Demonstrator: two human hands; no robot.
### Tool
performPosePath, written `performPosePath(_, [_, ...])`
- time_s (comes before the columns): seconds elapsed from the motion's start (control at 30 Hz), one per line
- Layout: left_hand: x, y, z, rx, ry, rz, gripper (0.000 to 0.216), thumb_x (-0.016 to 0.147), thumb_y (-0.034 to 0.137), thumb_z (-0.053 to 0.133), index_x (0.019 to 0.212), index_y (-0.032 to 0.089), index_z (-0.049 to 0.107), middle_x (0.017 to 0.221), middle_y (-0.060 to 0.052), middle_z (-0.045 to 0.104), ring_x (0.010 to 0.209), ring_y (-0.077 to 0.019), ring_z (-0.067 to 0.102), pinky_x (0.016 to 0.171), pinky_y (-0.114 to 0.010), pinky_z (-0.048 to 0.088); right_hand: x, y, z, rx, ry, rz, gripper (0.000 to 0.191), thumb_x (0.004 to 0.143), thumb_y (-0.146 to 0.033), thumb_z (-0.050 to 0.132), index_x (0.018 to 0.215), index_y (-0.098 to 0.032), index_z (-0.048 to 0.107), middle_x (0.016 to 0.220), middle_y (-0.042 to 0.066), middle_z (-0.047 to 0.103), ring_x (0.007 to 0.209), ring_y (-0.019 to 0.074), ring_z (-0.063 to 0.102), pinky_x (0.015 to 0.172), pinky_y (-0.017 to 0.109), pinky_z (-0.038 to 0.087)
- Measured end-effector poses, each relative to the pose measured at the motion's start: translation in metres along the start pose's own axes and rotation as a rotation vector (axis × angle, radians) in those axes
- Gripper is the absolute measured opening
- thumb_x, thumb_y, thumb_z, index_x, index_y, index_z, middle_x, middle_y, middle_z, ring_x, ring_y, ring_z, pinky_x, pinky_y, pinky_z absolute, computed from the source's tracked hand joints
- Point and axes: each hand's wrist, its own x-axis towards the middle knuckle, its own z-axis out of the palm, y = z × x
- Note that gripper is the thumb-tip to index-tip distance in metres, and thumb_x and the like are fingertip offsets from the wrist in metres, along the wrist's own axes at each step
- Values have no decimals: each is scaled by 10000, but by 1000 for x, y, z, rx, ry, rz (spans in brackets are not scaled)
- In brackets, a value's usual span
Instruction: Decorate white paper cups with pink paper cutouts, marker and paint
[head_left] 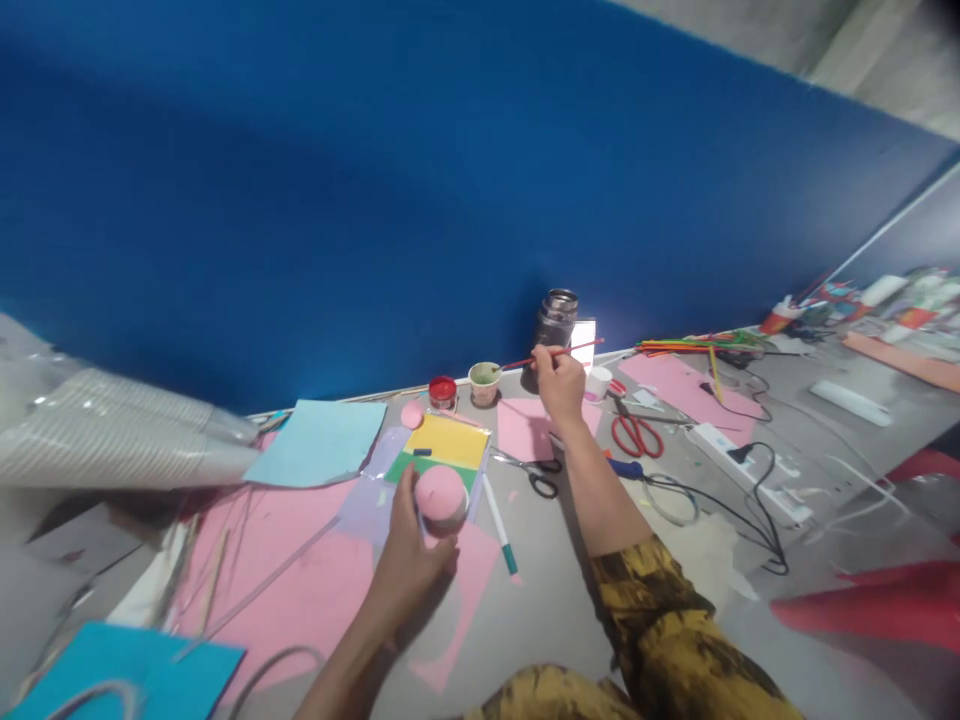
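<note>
My left hand (pixel 416 545) is wrapped round a small cup (pixel 441 497) whose top is covered by a pink paper disc. In my right hand (pixel 559 380) is a thin red paintbrush (pixel 525 361), pinched near its middle. The brush's tip reaches to a small paper cup (pixel 484 382) with something greenish inside. Beside that cup stands a red-lidded jar (pixel 442 392). A dark metal flask (pixel 556 318) rises behind my right hand. Under and around the left hand lie a yellow and green sheet (pixel 450 440) and pink paper (pixel 465 580).
Black-handled scissors (pixel 541 480), a green-capped marker (pixel 501 525) and red-handled scissors (pixel 637 436) lie in the middle. To the right, a white power strip (pixel 750 474) trails cables. At left are stacked paper cups (pixel 127 420) in plastic and light blue paper (pixel 319 442). A blue wall (pixel 375 200) bounds the back.
</note>
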Motion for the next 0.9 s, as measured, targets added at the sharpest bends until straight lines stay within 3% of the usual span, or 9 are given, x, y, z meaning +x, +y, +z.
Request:
performPosePath(0.23, [-4,9,-2,-35,-39,-9,1069,701,157,699,1614,247,150,1651,-145,312,1499,-294,362,1198,-393,362,3,0,0,-20,9,-44,447,977,-493,467,776,-194,732,812,98,774,830,255,713,810,344,503])
performPosePath(0.37, [-1,9,5,-44,20,3,1037,705,183,732,1596,236,203,1634,-145,344,1484,-290,383,1186,-381,371,4,-4,-4,-9,49,-61,446,988,-486,450,844,-184,746,828,101,775,844,256,714,822,350,507])
performPosePath(0.47, [1,6,13,-53,58,7,967,744,221,720,1579,217,233,1589,-148,416,1448,-281,438,1166,-378,395,4,-6,-6,-26,-6,-79,437,969,-500,491,793,-188,740,816,111,774,842,266,714,822,352,506])
performPosePath(0.6, [0,7,18,-50,135,-34,829,785,246,685,1530,234,320,1535,-129,489,1402,-279,495,1146,-403,419,5,-6,-7,5,22,-77,450,977,-502,455,838,-186,744,807,99,776,822,258,719,804,344,510])
performPosePath(0.73, [-4,16,14,-77,237,-58,736,768,259,708,1446,238,422,1434,-115,574,1315,-274,567,1106,-406,453,6,-3,-6,1,-83,-87,437,949,-511,496,759,-194,730,758,95,764,782,255,715,769,334,510])
performPosePath(0.83, [-9,23,7,-140,272,-98,658,762,289,723,1373,217,490,1333,-118,634,1225,-272,616,1046,-411,489,7,0,-4,60,-3,-84,458,966,-513,457,827,-183,743,813,98,775,793,244,715,772,328,513])
performPosePath(0.9, [-10,27,3,-160,272,-140,574,750,315,731,1281,192,552,1252,-127,670,1148,-283,644,991,-428,513,8,0,-4,55,-35,-86,445,948,-518,490,806,-181,744,798,98,772,779,245,711,769,331,509])
